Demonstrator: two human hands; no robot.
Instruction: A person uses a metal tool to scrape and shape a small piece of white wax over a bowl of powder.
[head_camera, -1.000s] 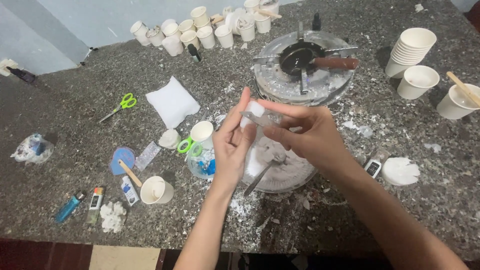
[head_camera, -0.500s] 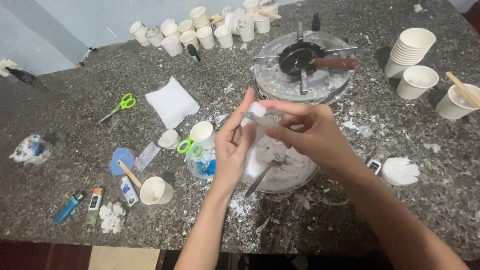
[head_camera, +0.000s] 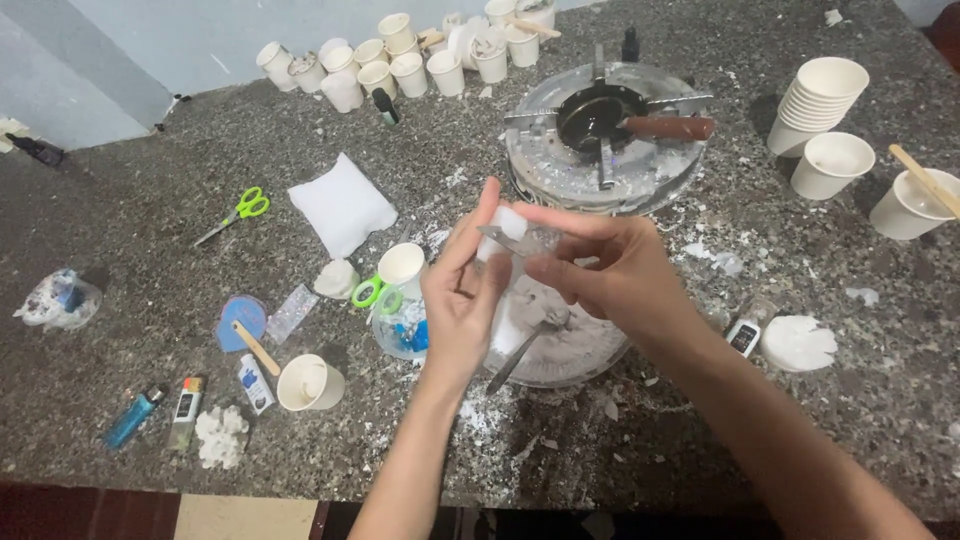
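Both hands meet over the glass bowl (head_camera: 570, 340): the left hand (head_camera: 462, 300) and right hand (head_camera: 610, 270) pinch a small clear mould (head_camera: 515, 236) between their fingertips, a white lump at its top. A spoon (head_camera: 525, 345) leans in the bowl below. Just left stand a paper cup (head_camera: 402, 268) and green scissors (head_camera: 370, 293); beyond, the stove (head_camera: 600, 140). The near counter edge (head_camera: 620, 490) lies open, dusted with white crumbs
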